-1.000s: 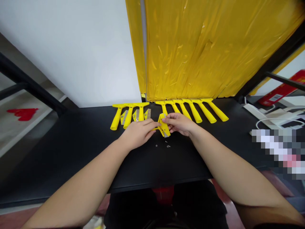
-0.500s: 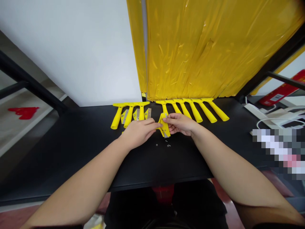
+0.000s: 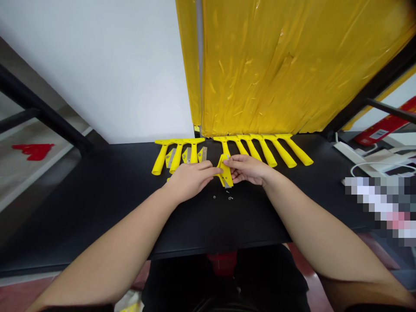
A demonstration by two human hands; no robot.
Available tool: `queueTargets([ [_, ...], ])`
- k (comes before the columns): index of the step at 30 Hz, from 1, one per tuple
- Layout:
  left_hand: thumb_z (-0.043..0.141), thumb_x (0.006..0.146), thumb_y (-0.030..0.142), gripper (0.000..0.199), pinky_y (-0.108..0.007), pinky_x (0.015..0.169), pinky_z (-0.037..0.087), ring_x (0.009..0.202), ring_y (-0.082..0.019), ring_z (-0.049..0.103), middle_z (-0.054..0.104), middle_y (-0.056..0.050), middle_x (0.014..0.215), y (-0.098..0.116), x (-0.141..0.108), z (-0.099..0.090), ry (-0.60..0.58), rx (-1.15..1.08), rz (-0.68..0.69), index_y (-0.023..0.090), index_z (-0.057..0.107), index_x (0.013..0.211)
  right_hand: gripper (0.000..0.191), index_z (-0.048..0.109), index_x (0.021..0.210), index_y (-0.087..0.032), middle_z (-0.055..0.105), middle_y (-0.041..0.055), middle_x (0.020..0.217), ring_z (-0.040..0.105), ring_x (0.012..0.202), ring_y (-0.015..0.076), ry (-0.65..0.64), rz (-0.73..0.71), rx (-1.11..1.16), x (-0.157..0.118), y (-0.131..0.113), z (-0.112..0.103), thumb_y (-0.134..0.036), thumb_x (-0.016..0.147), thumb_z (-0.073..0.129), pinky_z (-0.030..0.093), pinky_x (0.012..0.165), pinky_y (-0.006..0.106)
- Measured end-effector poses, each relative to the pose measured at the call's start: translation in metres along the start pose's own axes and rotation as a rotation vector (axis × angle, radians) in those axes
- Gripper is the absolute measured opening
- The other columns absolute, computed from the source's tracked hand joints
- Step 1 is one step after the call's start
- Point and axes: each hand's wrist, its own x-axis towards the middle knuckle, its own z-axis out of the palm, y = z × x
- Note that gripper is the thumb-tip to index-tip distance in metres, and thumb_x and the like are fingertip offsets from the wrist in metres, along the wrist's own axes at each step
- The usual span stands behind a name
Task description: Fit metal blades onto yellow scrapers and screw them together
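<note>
Above the black tabletop I hold a yellow scraper (image 3: 226, 174) with a strip of metal blade at its near end. My left hand (image 3: 191, 180) is closed round its handle, most of which the fingers hide. My right hand (image 3: 248, 169) pinches the far part of the scraper head between thumb and fingers. Just below the head lie a small metal ring (image 3: 214, 197) and a pair of tiny metal pieces (image 3: 230, 198), perhaps screws or washers. Behind my left hand, yellow scraper handles (image 3: 159, 161) lie in a row, with yellow blade heads (image 3: 170, 157) showing between them.
More yellow handles (image 3: 282, 151) lie side by side at the back right. White and yellow sheets (image 3: 247, 65) rise behind the black table (image 3: 97, 208). At right are a white power strip (image 3: 347, 154) with cables and a red container (image 3: 373, 132). Black frame bars slant at both sides.
The view has shifted very slightly. Both hands keep their hold on the scraper, with barely any movement of it.
</note>
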Motion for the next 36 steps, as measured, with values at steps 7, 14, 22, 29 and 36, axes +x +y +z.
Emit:
queueTargets([
  [7,0.051,0.11,0.026,0.038,-0.026,0.057,0.046,0.079,-0.014,0.069,0.073,0.0,0.105,0.002,0.0,-0.002,-0.038,0.03,0.016,0.034,0.066,0.143,0.025,0.065,0.083,-0.018,0.065,-0.0017,0.062,0.064,0.049,0.0089,0.026,-0.035,-0.04,-0.004,-0.001,0.006,-0.031,0.103,0.072,0.06,0.048,0.017],
  [14,0.049,0.11,0.028,0.033,-0.026,0.063,0.051,0.084,-0.015,0.069,0.072,-0.002,0.108,0.001,-0.001,0.0,-0.022,-0.022,0.007,0.03,0.071,0.136,0.027,0.063,0.082,-0.019,0.07,-0.0004,0.061,0.066,0.05,0.0101,0.049,-0.128,-0.083,-0.002,0.002,0.011,-0.034,0.098,0.078,0.058,0.047,0.017],
  [22,0.05,0.11,0.028,0.033,-0.027,0.066,0.054,0.084,-0.015,0.069,0.071,-0.003,0.108,0.0,-0.002,0.001,0.02,-0.023,-0.003,0.03,0.072,0.134,0.021,0.067,0.088,-0.018,0.076,0.0013,0.071,0.073,0.06,0.0124,-0.02,-0.203,-0.055,-0.006,0.001,0.004,-0.026,0.089,0.086,0.065,0.058,0.021],
  [29,0.048,0.109,0.025,0.035,-0.03,0.074,0.058,0.089,-0.017,0.069,0.07,-0.006,0.111,-0.003,-0.002,0.002,0.04,-0.108,0.0,0.027,0.07,0.136,0.029,0.065,0.094,-0.019,0.074,-0.002,0.073,0.075,0.063,0.0134,-0.024,-0.264,0.007,-0.008,0.002,-0.002,-0.021,0.081,0.091,0.067,0.062,0.025],
  [36,0.049,0.109,0.024,0.035,-0.032,0.08,0.06,0.094,-0.018,0.071,0.07,-0.008,0.113,-0.005,-0.002,0.002,0.026,-0.178,0.011,0.023,0.071,0.136,0.039,0.064,0.094,-0.019,0.073,-0.0031,0.073,0.075,0.063,0.0136,-0.075,-0.308,0.005,-0.007,0.004,-0.006,-0.03,0.074,0.096,0.067,0.062,0.025],
])
